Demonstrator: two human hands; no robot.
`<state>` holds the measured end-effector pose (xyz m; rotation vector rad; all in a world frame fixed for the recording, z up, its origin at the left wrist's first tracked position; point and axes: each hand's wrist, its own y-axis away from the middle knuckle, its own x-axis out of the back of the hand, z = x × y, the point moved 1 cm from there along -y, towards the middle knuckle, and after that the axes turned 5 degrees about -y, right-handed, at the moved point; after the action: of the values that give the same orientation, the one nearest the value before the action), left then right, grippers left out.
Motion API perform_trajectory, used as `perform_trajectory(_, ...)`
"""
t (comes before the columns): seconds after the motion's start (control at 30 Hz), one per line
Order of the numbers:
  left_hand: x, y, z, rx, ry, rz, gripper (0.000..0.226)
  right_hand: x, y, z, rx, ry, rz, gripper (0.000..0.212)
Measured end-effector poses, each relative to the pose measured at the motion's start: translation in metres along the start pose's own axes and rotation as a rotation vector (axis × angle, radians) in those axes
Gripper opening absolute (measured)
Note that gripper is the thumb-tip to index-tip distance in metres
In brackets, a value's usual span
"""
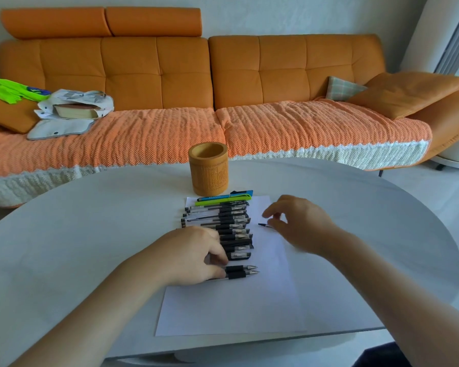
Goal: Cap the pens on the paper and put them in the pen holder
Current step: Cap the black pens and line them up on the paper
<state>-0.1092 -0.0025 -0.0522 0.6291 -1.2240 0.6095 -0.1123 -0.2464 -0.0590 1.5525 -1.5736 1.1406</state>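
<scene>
A row of pens (233, 226) lies on white paper (231, 308) on the desk (90, 221), just in front of a bamboo pen holder (208, 170). The left hand (191, 252) curls its fingers onto the row's near end, grip unclear. The right hand (300, 223) pinches a dark-tipped pen (264, 225) over the paper.

Both bare forearms reach in from the lower corners and angle toward each other. The left hand (194, 254) lies palm down, knuckles up, with thumb and curled fingers closing on the barrels of two uncapped black pens with silver tips (243, 270). The right hand (300, 223) hangs farther forward, its fingers loosely curled. A thin dark sliver (264, 225) pokes out beside its fingertips; whether the hand holds it is unclear.
</scene>
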Motion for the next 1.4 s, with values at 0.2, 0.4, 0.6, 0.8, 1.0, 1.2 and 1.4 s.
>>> perform_trajectory(0.2,0.0,-0.001,0.004,0.014,-0.039,-0.013,0.017,-0.004,-0.001,0.014,-0.09,0.136,-0.092,0.023)
perform_trajectory(0.4,-0.003,0.002,0.009,0.033,-0.013,-0.038,0.019,-0.006,-0.002,0.006,-0.085,0.098,-0.069,0.017)
perform_trajectory(0.6,0.001,0.001,-0.001,0.123,0.067,0.084,0.013,-0.001,0.003,-0.006,-0.037,-0.072,-0.027,0.021)
perform_trajectory(0.8,0.006,-0.001,-0.011,0.172,0.136,0.24,0.015,-0.006,0.004,-0.018,-0.02,-0.366,-0.002,0.022)
perform_trajectory(1.0,0.007,-0.001,-0.012,0.157,0.162,0.294,0.015,-0.004,0.007,-0.026,-0.02,-0.376,-0.043,0.025)
perform_trajectory(1.2,0.006,-0.002,-0.013,0.15,0.201,0.32,0.015,-0.003,0.007,-0.029,0.014,-0.357,-0.037,0.025)
perform_trajectory(1.4,0.007,-0.002,-0.016,0.168,0.209,0.342,0.015,-0.003,0.006,-0.026,0.005,-0.358,-0.009,0.025)
